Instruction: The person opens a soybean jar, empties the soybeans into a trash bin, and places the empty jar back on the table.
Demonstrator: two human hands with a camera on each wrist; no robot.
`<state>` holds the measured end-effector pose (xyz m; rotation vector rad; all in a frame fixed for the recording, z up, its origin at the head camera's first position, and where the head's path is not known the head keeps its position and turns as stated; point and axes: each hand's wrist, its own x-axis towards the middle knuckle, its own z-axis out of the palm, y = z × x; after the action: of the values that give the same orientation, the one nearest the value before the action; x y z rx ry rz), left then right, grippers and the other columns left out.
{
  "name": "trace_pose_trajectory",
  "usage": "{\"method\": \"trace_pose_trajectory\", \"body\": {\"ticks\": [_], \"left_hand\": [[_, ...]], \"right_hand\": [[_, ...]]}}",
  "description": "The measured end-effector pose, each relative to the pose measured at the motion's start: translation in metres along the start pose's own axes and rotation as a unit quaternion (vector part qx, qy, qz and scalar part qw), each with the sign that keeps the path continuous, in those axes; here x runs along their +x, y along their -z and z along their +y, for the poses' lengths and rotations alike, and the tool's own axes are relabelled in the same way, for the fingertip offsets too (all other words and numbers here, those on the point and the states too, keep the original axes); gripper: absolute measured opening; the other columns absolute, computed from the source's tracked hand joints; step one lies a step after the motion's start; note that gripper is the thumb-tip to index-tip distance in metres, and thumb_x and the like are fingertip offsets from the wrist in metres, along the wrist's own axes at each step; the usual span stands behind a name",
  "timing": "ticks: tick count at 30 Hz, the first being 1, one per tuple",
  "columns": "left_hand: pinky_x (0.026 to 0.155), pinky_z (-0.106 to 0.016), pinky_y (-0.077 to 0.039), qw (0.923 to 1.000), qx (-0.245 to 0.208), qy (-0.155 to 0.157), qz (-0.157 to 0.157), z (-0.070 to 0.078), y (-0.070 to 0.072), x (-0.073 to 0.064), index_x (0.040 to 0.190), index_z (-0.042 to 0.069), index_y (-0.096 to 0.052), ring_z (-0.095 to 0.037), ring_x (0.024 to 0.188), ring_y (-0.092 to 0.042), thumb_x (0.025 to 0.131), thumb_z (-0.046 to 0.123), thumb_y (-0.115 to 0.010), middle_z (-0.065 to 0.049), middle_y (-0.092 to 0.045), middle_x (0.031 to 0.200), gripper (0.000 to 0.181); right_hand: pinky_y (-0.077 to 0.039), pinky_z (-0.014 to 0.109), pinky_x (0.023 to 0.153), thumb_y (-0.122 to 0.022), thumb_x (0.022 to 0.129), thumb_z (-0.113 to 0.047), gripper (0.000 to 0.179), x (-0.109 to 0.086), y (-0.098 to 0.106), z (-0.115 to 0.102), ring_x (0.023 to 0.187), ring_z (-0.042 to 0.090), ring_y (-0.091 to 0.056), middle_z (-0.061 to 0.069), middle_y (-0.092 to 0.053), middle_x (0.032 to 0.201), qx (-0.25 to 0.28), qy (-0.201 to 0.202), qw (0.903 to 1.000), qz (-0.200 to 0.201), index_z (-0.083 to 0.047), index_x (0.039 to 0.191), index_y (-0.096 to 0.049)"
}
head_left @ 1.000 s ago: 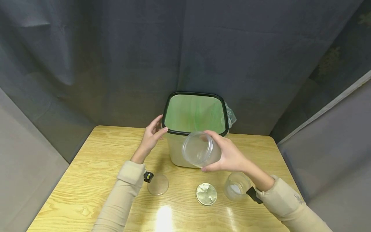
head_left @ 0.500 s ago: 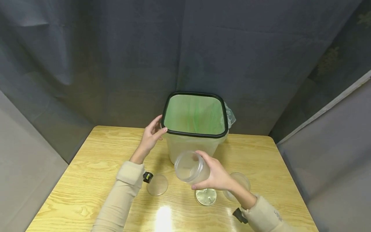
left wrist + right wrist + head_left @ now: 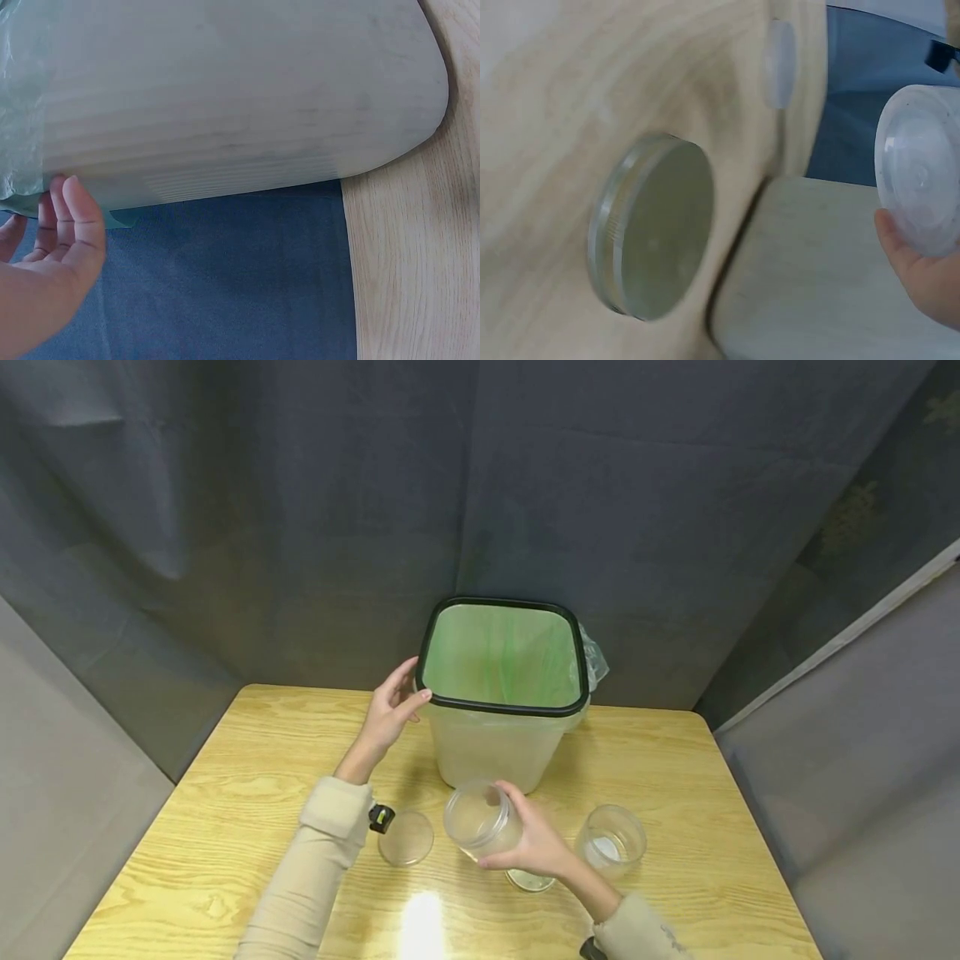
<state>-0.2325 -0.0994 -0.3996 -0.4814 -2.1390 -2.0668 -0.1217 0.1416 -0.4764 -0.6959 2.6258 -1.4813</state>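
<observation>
My right hand (image 3: 536,843) grips a clear plastic jar (image 3: 480,822) round its side, tilted with its mouth toward the left. The base of that jar (image 3: 919,169) shows in the right wrist view. My left hand (image 3: 386,718) holds the near left corner of a trash bin (image 3: 487,747), thumb at the black rim (image 3: 502,707) and fingers along the side. A green bag lines the bin. Partly behind the jar and right hand, a round silvery lid (image 3: 530,882) lies on the table; it appears large in the right wrist view.
A clear round lid (image 3: 406,838) lies on the wooden table (image 3: 225,827), left of the held jar. Another clear jar (image 3: 612,839) with something white at its bottom stands right. Bunched bag plastic (image 3: 595,660) hangs off the bin's right side. A dark curtain (image 3: 337,527) hangs behind.
My right hand has brought the jar down and left, from in front of the bin's rim to low over the table near the silvery lid. The left hand stays at the bin.
</observation>
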Motion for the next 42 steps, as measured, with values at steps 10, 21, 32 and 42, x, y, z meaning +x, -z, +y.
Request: {"method": "trace_pose_trajectory", "body": {"ticks": [10, 21, 32, 42], "left_hand": [[0.059, -0.031, -0.048, 1.0000, 0.001, 0.005, -0.002, 0.002, 0.000, -0.001, 0.138, 0.002, -0.035, -0.011, 0.076, -0.051, 0.088, 0.003, -0.055, -0.009, -0.049, 0.097, 0.055], [0.059, -0.031, -0.048, 1.0000, 0.003, 0.003, -0.002, 0.000, 0.000, -0.001, 0.138, 0.003, -0.035, -0.011, 0.077, -0.051, 0.087, 0.004, -0.056, -0.007, -0.049, 0.097, 0.056], [0.060, -0.030, -0.047, 0.9999, 0.002, 0.010, -0.004, 0.000, 0.000, -0.001, 0.139, 0.003, -0.034, -0.010, 0.077, -0.050, 0.087, 0.004, -0.056, -0.003, -0.048, 0.096, 0.057], [0.060, -0.031, -0.047, 0.9999, 0.000, 0.010, -0.004, 0.000, -0.001, 0.000, 0.139, 0.004, -0.035, -0.011, 0.077, -0.049, 0.088, 0.006, -0.056, -0.006, -0.047, 0.097, 0.056]], "right_hand": [[-0.040, 0.054, 0.087, -0.087, 0.053, -0.023, 0.102, 0.003, -0.029, 0.035, 0.107, 0.037, -0.049, 0.020, -0.049, 0.123, 0.039, -0.031, 0.9987, 0.011, 0.001, 0.135, -0.032], [-0.034, 0.054, 0.094, -0.084, 0.058, -0.035, 0.097, 0.004, -0.056, 0.067, 0.112, 0.033, -0.047, 0.016, -0.049, 0.126, 0.057, -0.039, 0.9976, -0.006, -0.006, 0.135, -0.033], [-0.035, 0.055, 0.092, -0.084, 0.059, -0.034, 0.096, 0.004, -0.066, 0.072, 0.114, 0.035, -0.045, 0.016, -0.046, 0.128, 0.057, -0.049, 0.9971, -0.005, -0.008, 0.136, -0.031], [-0.038, 0.054, 0.090, -0.088, 0.052, -0.028, 0.100, 0.002, -0.071, 0.079, 0.112, 0.033, -0.048, 0.016, -0.049, 0.126, 0.042, -0.037, 0.9984, 0.012, -0.011, 0.135, -0.035]]}}
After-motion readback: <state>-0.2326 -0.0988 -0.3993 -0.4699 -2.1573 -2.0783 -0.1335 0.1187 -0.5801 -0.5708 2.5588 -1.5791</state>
